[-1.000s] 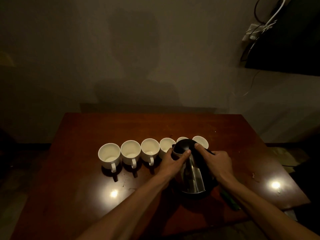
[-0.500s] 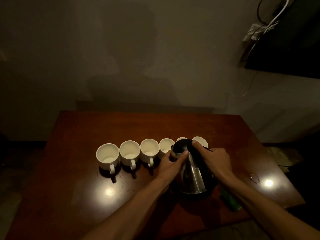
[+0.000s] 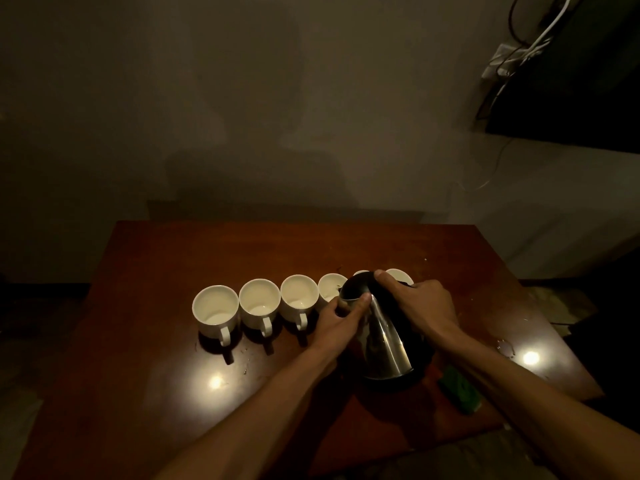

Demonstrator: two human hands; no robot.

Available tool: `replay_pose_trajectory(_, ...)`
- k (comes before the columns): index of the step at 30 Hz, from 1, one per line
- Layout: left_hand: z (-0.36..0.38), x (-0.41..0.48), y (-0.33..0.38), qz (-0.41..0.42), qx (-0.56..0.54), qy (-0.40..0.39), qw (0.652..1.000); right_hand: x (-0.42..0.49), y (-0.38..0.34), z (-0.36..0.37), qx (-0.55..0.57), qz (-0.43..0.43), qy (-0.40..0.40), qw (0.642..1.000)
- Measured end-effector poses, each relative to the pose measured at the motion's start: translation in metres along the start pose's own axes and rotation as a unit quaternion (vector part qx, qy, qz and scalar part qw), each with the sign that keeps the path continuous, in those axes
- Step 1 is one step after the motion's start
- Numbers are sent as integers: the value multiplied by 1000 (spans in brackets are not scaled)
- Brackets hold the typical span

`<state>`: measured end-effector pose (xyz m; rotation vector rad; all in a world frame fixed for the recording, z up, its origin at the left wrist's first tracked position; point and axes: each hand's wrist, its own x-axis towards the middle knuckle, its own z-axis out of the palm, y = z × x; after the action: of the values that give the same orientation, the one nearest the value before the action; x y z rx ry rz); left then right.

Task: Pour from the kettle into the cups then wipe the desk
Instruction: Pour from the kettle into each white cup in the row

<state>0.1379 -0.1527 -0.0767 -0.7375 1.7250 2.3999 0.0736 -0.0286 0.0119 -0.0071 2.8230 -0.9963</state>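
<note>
Kettle (image 3: 384, 341) stands on the desk (image 3: 207, 251), before the right end of the row of white cups (image 3: 259, 299). The left hand (image 3: 337, 320) curls round its top near the spout. The right hand (image 3: 422, 303) seems to grip the handle, one finger on the dark lid. A green cloth (image 3: 460, 393) lies just beside.

The kettle (image 3: 384, 341) had a polished steel body, smooth and mirror-shiny, with a black lid (image 3: 358, 285) that looked like slightly glossy plastic. The cups (image 3: 215, 306) were white glazed ceramic, smooth with a soft sheen. The desk (image 3: 242, 251) was reddish-brown wood, varnished glossy enough to throw back two lamp spots. The wall (image 3: 242, 116) looked matt. The green thing (image 3: 460, 393) looked dull; I couldn't tell the material.
</note>
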Motion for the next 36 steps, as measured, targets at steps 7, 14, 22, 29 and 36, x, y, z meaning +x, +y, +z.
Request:
replay_pose_trajectory(7,-1,0,-1,-10,-17,-5,1000,0,-4,-1,-33,-5,8,999)
replay_pose_trajectory(14,2,0,0,-23,-14,9,1000,3,-2,-2,-38,-6,1,999)
replay_pose_trajectory(22,2,-1,1,-20,-20,0,1000,5,-2,-1,-54,-5,1,999)
replay_pose_trajectory(29,0,-2,1,-18,-26,-3,999,5,-2,1,-67,-2,1,998)
replay_pose_trajectory(36,2,-3,2,-25,-20,1,999,4,-5,0,-81,-8,2,997)
